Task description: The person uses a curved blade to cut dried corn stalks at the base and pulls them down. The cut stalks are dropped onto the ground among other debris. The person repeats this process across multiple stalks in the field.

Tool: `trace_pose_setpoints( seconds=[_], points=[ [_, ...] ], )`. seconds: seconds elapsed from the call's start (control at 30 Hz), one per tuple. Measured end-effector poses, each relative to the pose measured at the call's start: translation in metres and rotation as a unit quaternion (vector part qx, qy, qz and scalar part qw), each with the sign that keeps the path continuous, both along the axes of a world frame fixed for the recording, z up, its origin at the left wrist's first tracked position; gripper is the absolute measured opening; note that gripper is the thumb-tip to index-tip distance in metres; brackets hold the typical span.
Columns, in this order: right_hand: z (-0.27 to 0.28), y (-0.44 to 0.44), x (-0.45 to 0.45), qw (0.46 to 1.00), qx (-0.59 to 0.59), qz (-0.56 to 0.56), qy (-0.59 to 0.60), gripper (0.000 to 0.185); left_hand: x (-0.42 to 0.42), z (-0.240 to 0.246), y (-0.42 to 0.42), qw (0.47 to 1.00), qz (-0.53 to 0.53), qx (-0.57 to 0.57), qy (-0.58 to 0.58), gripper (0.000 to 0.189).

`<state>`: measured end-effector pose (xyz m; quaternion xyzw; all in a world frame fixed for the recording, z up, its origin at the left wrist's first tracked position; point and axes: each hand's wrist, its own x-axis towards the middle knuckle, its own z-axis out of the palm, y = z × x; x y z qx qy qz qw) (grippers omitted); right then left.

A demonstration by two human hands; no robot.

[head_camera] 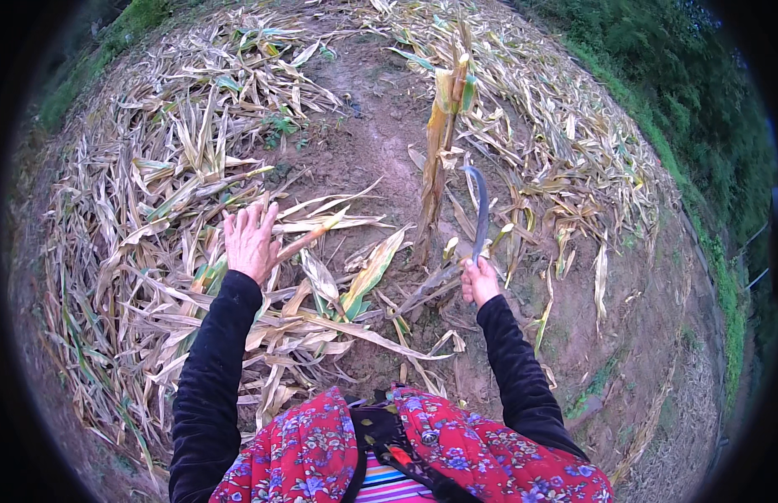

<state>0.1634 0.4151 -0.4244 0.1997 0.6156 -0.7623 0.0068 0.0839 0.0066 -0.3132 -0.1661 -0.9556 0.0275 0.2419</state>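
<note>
My left hand is spread, palm down, over a cut corn stalk whose pale end points up and to the right; whether the palm touches it I cannot tell. In my right hand is the handle of a sickle, its curved metal blade pointing away from me with the tip bending left. Just left of the blade stands an upright, dry corn stalk with withered leaves. Between my hands, dry and partly green corn leaves lie on the soil.
Felled corn stalks and leaves cover the ground at the left, with more at the upper right. Short cut stubble pokes up right of the sickle. Brown soil shows ahead; green bushes edge the field.
</note>
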Motion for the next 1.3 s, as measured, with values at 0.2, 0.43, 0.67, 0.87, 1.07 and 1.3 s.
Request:
trace_pose_setpoints(
  seconds=[0.2,0.43,0.67,0.87,1.07,1.3],
  points=[
    [0.079,0.032,-0.178,0.997,-0.061,0.037,0.034,0.006,0.015,0.028,0.03,0.994,-0.064,-0.016,0.086,0.058],
    [-0.048,-0.197,-0.085,0.952,0.174,0.251,0.027,0.011,0.009,0.037,0.062,0.989,-0.116,-0.067,0.068,0.068],
    [-0.058,-0.224,0.005,0.92,0.277,0.268,0.07,0.026,-0.043,-0.017,0.023,0.946,-0.041,-0.323,0.005,0.046],
    [-0.01,-0.161,-0.024,0.918,0.304,0.253,0.035,0.025,-0.07,-0.023,0.046,0.946,-0.02,-0.321,-0.038,0.014],
    [0.249,-0.11,-0.076,0.85,0.173,-0.005,0.498,0.022,-0.045,-0.033,0.03,0.941,0.02,-0.336,-0.047,0.013],
    [-0.008,-0.111,-0.086,0.83,0.434,-0.079,0.342,0.029,-0.045,-0.031,0.054,0.958,-0.015,-0.285,-0.036,0.01]
  ],
)
